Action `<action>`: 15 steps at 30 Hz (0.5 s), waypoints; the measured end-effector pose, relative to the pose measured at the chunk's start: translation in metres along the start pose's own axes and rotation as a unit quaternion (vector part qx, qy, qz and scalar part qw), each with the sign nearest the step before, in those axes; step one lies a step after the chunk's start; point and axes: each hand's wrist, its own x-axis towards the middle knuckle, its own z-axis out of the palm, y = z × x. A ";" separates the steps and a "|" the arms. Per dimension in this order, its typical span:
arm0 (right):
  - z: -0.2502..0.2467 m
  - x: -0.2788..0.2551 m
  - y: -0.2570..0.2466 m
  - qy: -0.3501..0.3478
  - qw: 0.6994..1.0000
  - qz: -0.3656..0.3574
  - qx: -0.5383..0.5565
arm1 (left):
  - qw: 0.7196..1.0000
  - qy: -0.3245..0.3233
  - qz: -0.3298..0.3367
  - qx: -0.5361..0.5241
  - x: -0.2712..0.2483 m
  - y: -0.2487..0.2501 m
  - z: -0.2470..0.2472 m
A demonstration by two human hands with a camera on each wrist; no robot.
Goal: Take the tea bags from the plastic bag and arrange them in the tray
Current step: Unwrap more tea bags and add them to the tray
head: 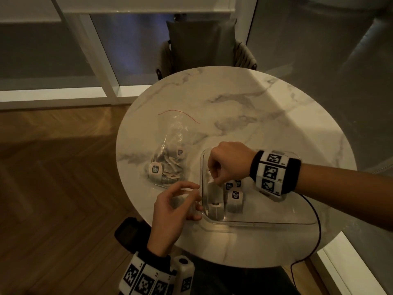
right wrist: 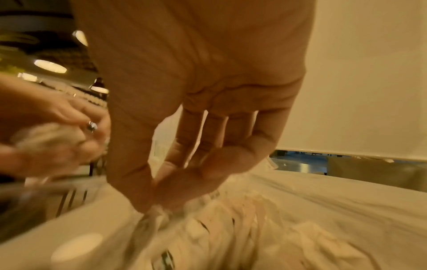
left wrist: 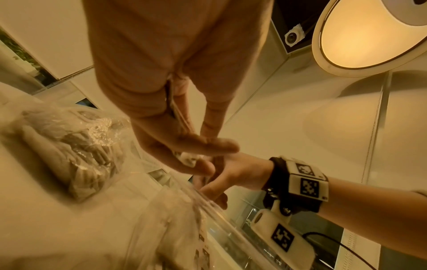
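**Tea bag placement at the tray's left end**

My right hand [head: 226, 161] is positioned over the left end of the clear tray [head: 261, 220], knuckles up, fingers curled downward. Thumb and fingertips pinch the top of a tea bag [head: 215, 198] that stands on end against the tray's left wall. The right wrist view confirms the pinch, though motion blur hides detail at the fingertips.

My left hand [head: 172, 209] is just outside the tray's left rim, palm turned inward, fingers loosely curled around a second tea bag [head: 180, 199]. The left wrist view shows a small white piece pinched between thumb and finger; I cannot tell whether it is the tag or the bag's corner.

Inside the tray, further tea bags [head: 234, 200] stand close beside the one I am holding, their dark-printed labels facing up.

The plastic bag [head: 170, 158] lies on the marble table [head: 255, 107], left of the tray and apart from it, mouth pointing away from me, with a red strip along the opening. More tea bags are piled in its near end.

A dark cable [head: 314, 231] crosses the table edge at my right.
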 end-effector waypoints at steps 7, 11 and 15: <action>-0.026 -0.039 -0.015 0.004 0.980 -0.094 0.173 | 0.999 -0.035 0.000 0.021 0.004 0.013 0.008; -0.040 -0.053 -0.020 0.039 0.958 -0.106 0.263 | 0.997 -0.074 -0.014 0.022 0.004 0.022 0.017; -0.041 -0.059 -0.021 0.058 0.945 -0.103 0.305 | 0.989 -0.107 -0.095 -0.046 0.005 0.019 0.016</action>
